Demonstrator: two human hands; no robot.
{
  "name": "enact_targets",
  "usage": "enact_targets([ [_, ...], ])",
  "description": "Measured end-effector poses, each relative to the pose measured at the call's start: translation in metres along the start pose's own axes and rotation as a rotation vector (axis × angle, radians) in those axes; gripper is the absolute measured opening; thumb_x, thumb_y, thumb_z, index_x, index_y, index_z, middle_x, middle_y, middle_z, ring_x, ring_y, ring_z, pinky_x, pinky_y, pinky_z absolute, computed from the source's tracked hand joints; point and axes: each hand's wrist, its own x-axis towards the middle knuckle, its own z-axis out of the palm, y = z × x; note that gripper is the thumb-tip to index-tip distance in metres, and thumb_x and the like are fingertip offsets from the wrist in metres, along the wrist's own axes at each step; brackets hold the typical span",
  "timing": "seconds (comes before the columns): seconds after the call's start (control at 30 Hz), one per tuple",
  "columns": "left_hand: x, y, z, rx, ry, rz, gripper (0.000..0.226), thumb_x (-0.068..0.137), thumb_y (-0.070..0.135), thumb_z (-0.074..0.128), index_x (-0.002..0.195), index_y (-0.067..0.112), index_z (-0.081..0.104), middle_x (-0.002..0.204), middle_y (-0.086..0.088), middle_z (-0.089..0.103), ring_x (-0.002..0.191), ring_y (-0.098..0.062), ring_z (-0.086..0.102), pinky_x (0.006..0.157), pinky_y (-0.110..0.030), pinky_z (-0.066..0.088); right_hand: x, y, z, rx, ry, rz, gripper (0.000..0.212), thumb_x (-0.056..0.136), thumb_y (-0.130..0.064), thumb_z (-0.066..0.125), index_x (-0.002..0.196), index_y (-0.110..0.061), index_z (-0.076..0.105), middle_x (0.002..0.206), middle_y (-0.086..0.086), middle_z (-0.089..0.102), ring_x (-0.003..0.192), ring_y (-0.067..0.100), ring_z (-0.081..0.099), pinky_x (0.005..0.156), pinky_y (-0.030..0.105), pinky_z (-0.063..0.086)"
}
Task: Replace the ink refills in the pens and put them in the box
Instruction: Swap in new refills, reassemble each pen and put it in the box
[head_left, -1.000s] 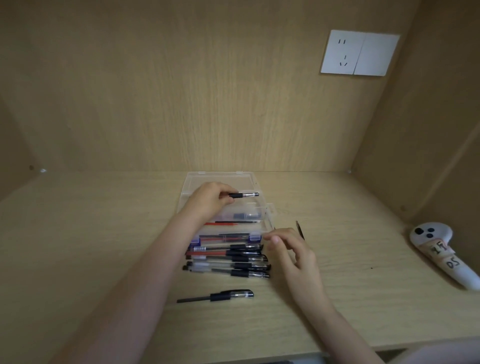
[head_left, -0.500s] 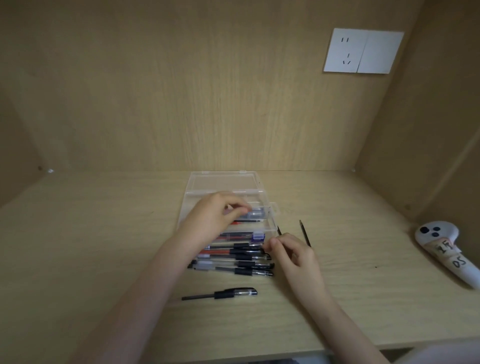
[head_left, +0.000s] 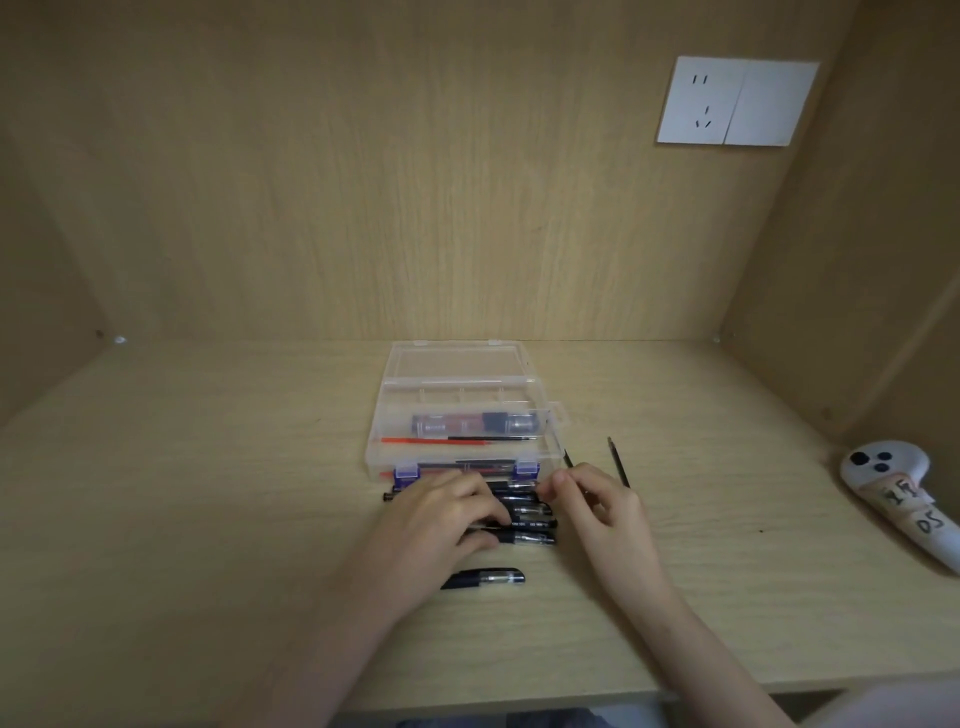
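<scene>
Box (head_left: 457, 402) mid-desk, pen (head_left: 478, 423) already inside. Pen row (head_left: 530, 525) toward near edge waits. Left hand (head_left: 441, 519) grips one; right hand (head_left: 597, 512) apparently pinches refill (head_left: 568, 459). Mostly undone.

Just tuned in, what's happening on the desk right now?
A person is working through a row of pens in front of an open clear box that holds a few pens and refills. The left hand lies over the row; the right hand appears to pinch a thin refill. Another refill and one pen lie loose on the desk.
</scene>
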Motion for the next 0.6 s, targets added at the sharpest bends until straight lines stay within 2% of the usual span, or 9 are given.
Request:
enact_targets([
  [0.2,-0.0028,0.0028,0.0038,0.059,0.064,0.075,0.017,0.077,0.031,0.072,0.093,0.029,0.069,0.086,0.014,0.058,0.081,-0.005,0.054,0.071,-0.022,0.046,-0.0015,0.0011,-0.0005,-0.118,-0.082,-0.075,0.019,0.091,-0.019,0.058,0.075,-0.022,0.068,0.076,-0.008,0.065,0.08,0.011,0.059,0.074,0.026,0.046],
  [0.33,-0.0055,-0.0003,0.0076,0.085,0.104,0.117,0.013,0.082,0.031,0.066,0.093,0.026,0.071,0.084,0.012,0.06,0.079,-0.006,0.056,0.069,-0.022,0.047,-0.0035,0.0015,0.0023,-0.314,-0.178,-0.208,0.008,0.083,-0.03,0.065,0.079,-0.024,0.067,0.079,-0.013,0.06,0.086,0.007,0.054,0.076,0.02,0.041],
  [0.4,-0.0071,-0.0028,0.0094,0.068,0.135,0.102,0.017,0.087,0.034,0.057,0.092,0.025,0.07,0.085,0.012,0.059,0.08,-0.006,0.055,0.071,-0.022,0.045,-0.0041,0.0031,0.0037,-0.37,-0.208,-0.253,0.014,0.08,-0.037,0.064,0.085,-0.024,0.068,0.085,-0.014,0.057,0.092,0.006,0.051,0.081,0.017,0.04],
  [0.5,-0.0076,-0.0054,0.0081,0.005,0.186,0.066,0.019,0.089,0.032,0.051,0.094,0.023,0.067,0.089,0.011,0.058,0.08,-0.007,0.056,0.072,-0.023,0.043,-0.0031,0.0042,0.0038,-0.366,-0.217,-0.287,0.014,0.081,-0.029,0.069,0.095,-0.025,0.067,0.092,-0.014,0.055,0.097,0.005,0.049,0.085,0.014,0.038],
  [0.6,-0.0067,-0.0038,0.0033,-0.046,0.216,0.051,0.02,0.091,0.03,0.049,0.1,0.021,0.065,0.095,0.011,0.056,0.08,-0.007,0.057,0.07,-0.024,0.046,-0.0024,0.0044,0.002,-0.318,-0.183,-0.302,0.017,0.083,-0.025,0.067,0.1,-0.025,0.068,0.09,-0.017,0.058,0.095,0.003,0.049,0.085,0.012,0.036],
])
